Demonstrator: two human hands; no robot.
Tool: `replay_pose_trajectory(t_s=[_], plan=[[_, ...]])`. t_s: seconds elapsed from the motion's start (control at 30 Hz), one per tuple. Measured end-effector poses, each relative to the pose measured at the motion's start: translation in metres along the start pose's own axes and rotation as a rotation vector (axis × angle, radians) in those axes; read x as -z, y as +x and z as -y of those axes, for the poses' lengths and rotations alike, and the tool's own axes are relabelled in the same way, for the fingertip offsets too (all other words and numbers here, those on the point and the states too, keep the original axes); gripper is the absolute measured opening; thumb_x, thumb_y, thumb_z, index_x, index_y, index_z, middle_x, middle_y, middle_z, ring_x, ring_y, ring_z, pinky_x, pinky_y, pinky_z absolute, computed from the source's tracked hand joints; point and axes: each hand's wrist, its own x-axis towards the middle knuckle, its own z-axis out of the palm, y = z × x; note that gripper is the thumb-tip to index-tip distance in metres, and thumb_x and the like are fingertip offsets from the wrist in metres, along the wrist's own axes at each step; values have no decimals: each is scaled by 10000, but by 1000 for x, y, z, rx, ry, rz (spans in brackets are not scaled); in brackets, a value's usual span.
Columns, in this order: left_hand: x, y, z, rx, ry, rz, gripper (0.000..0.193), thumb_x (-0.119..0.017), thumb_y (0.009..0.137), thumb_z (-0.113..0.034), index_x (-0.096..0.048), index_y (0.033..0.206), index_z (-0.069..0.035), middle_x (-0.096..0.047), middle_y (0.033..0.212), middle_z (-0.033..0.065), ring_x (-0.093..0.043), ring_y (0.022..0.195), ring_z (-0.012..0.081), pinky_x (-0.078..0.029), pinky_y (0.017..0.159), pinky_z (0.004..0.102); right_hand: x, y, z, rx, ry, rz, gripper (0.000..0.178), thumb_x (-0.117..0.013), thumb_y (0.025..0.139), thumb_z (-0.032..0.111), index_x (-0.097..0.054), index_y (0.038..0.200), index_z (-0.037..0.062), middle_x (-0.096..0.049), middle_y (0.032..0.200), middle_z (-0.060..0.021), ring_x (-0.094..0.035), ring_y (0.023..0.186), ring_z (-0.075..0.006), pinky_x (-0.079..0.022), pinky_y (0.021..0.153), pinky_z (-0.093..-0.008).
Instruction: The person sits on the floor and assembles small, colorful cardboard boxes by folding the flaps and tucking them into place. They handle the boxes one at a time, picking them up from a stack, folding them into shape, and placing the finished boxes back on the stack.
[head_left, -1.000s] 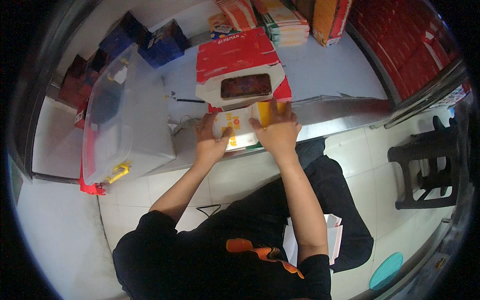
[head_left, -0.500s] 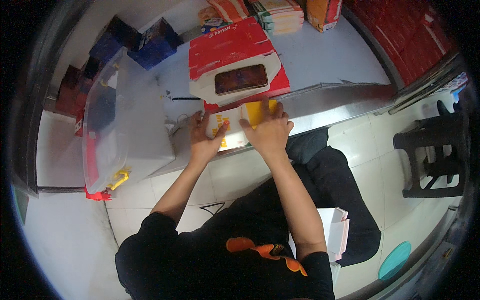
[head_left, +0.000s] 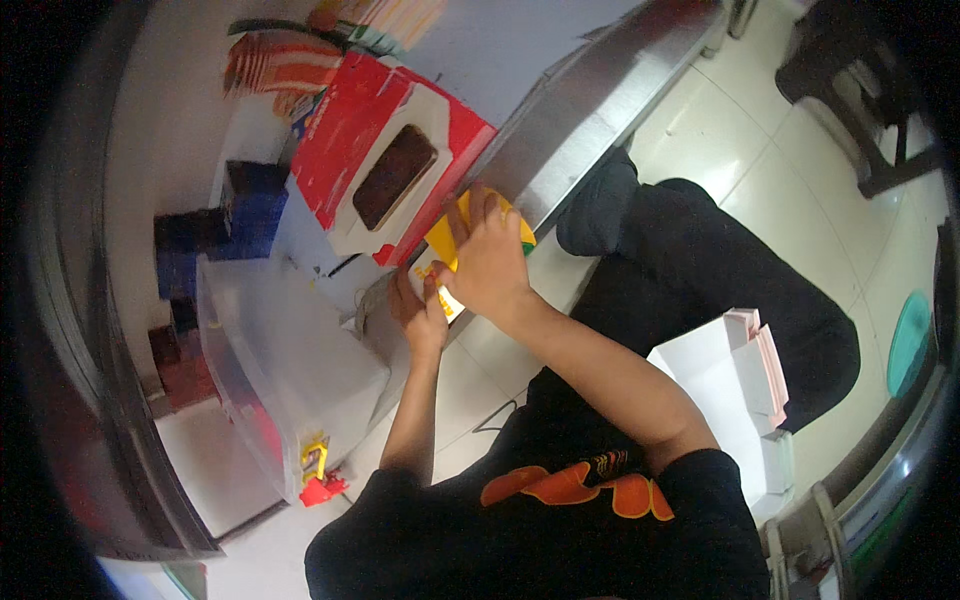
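A yellow and white printed cardboard carton [head_left: 443,243] is at the counter's edge, largely covered by my hands. My right hand [head_left: 490,255] lies over its yellow part, fingers bent on top and thumb toward the white part. My left hand [head_left: 420,312] grips the white end, with thumb and fingers closed on it. Just beyond is a flattened red and white carton [head_left: 345,125], and a dark phone [head_left: 396,177] rests on its white panel.
To the left stands a clear plastic bin [head_left: 290,340], with dark blue boxes [head_left: 250,205] behind it. Printed cartons [head_left: 285,65] are stacked at the back. White open cartons [head_left: 710,370] lie by my lap. A dark stool [head_left: 860,110] stands at the right.
The whole view has turned, so the counter now slants. My right hand has come over the carton toward my left hand, and the yellow part now covers more of the white.
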Motion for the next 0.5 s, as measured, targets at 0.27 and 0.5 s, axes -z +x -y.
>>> replay_pose_trajectory(t_s=[0.27,0.5], plan=[[-20,8,48,-178,269,219,697,-458,980,-516,-412,1413,28,-408,1435,301,-370,1341,440,-268,1127,497,26,-18,-21,44,199,169,791,-611,831,542,-458,1399,12,-371,1463,-266,-360,1333,-383,-303,1044,-502],[45,39,-6,26,223,152,721,-488,983,-480,-334,1464,35,-364,1476,297,-338,1385,415,-292,1137,468,102,-195,-107,-285,127,170,505,-762,771,254,-589,1201,54,-568,1229,-172,-530,1182,-344,-409,1014,-449]])
